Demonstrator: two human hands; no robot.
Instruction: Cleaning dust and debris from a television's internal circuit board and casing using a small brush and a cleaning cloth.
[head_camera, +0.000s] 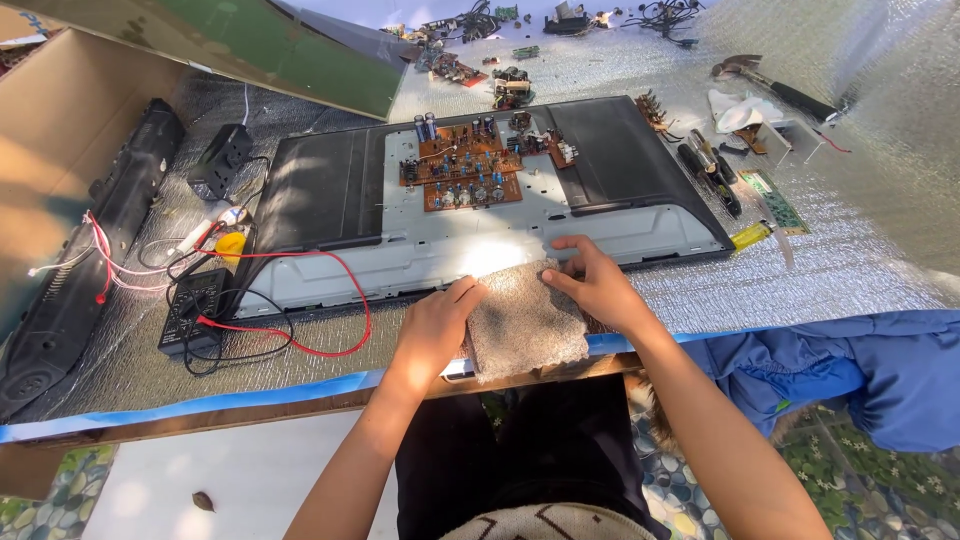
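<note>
A grey-brown cloth (524, 325) lies at the table's front edge, partly over the lower rim of an opened flat screen chassis (420, 255). My left hand (435, 325) grips the cloth's left side. My right hand (595, 280) presses its upper right corner, fingers spread over the cloth and chassis rim. Brown circuit boards (462, 165) with capacitors sit on the chassis's metal back plate.
A black multimeter (192, 308) with red and black leads lies at the left, beside a black speaker bar (85, 250) and cardboard box (50, 130). Screwdrivers (708, 165), a hammer (770, 85), a green board (775, 205) and loose parts lie right and back. Blue fabric (850, 375) hangs off the table.
</note>
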